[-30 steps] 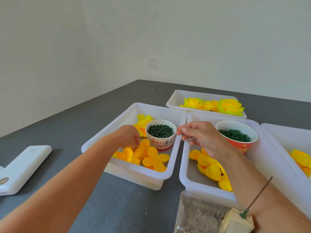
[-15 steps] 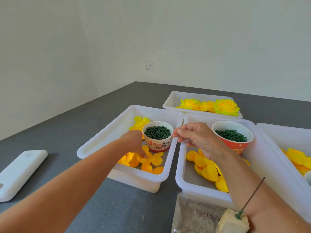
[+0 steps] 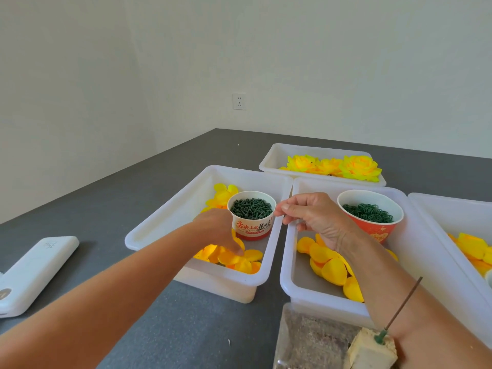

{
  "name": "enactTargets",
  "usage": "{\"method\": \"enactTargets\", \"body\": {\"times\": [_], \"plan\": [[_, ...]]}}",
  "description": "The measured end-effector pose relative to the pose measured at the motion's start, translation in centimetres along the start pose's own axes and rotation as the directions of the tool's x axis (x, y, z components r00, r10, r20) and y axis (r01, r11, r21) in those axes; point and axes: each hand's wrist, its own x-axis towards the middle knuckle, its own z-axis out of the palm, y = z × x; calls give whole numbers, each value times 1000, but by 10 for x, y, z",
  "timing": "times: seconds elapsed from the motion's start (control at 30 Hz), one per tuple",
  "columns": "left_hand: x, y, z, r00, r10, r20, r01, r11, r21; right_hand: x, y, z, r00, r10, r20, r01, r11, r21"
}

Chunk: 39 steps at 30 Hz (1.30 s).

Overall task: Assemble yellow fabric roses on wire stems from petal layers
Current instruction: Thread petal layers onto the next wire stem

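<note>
Nearest the viewer, just in front of the middle white bin (image 3: 286, 278): a tan foam block (image 3: 371, 351) holding a thin upright wire stem (image 3: 402, 306) with a green base, resting on a clear tray of brown granular material (image 3: 316, 340). Far left of the middle bin, on the grey tabletop (image 3: 186, 323): a white power bank (image 3: 32, 272). Inside the middle bin, near end: loose yellow petals (image 3: 330, 267); far end: a red paper cup of dark green rings (image 3: 370, 215). Over the middle bin's left rim: right hand (image 3: 315, 218), fingers curled, thumb and forefinger pinched together near the rim of the neighbouring cup; whatever is pinched too small to make out. Touching the middle bin on its left: left white bin (image 3: 159, 225), with flat yellow-orange petal layers (image 3: 239, 258) at its near end and more yellow petal pieces (image 3: 219, 195) at its far end. Left hand (image 3: 217, 230) reaching down into the left bin, fingertips touching the petal layers; grip hidden, so holding or merely touching cannot be told. Beside that hand: a white-and-red printed paper cup of dark green pegs (image 3: 251, 214). Right of the middle bin: a further white bin (image 3: 452, 209) with yellow petals, partly cut off. Beyond the middle bin: a far white bin (image 3: 277, 158) with finished yellow fabric roses (image 3: 359, 167). Farthest, on the white wall: a wall socket (image 3: 239, 101).
</note>
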Motion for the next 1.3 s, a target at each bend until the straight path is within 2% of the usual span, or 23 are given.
{"method": "enactTargets", "body": {"times": [0.1,0.2,0.3,0.37,0.43,0.53,0.67,0.77,0.97,1.1,1.23,1.3], "plan": [[0,5,-1,998,31,51,-29,999,-23,-1,0,0,1000,-1,2,1,1000,1],[-1,8,-3,992,66,109,-53,991,-123,-3,-1,0,1000,4,6,-4,1000,-4],[-8,6,-7,992,107,73,-92,977,-192,-3,-3,0,1000,0,10,0,1000,-14],[-11,1,-18,995,89,41,-71,947,-314,-4,-4,0,1000,-7,14,7,1000,-16],[-14,-6,-34,998,53,21,-36,867,-497,-6,-4,0,1000,-13,12,13,1000,-14],[-19,-14,-54,1000,-10,-25,-12,689,-725,-8,-4,2,1000,-29,3,29,999,-19],[-20,-7,-62,992,-29,-124,-98,458,-884,-8,-8,7,998,-56,-8,57,997,55],[-20,7,-54,980,43,-195,-198,347,-917,-7,-9,9,1000,-30,-7,31,991,127],[-14,25,-41,930,225,-291,-332,169,-928,-3,-10,6,990,64,-127,-26,959,283],[-12,27,-30,920,234,-314,-336,60,-940,-4,-9,5,994,33,-100,-11,976,219],[-14,28,-26,922,254,-291,-299,-11,-954,-1,-4,5,974,-78,-214,101,989,103],[-16,30,-25,924,254,-286,-295,-3,-955,0,-4,7,965,-135,-225,150,988,48]]}}
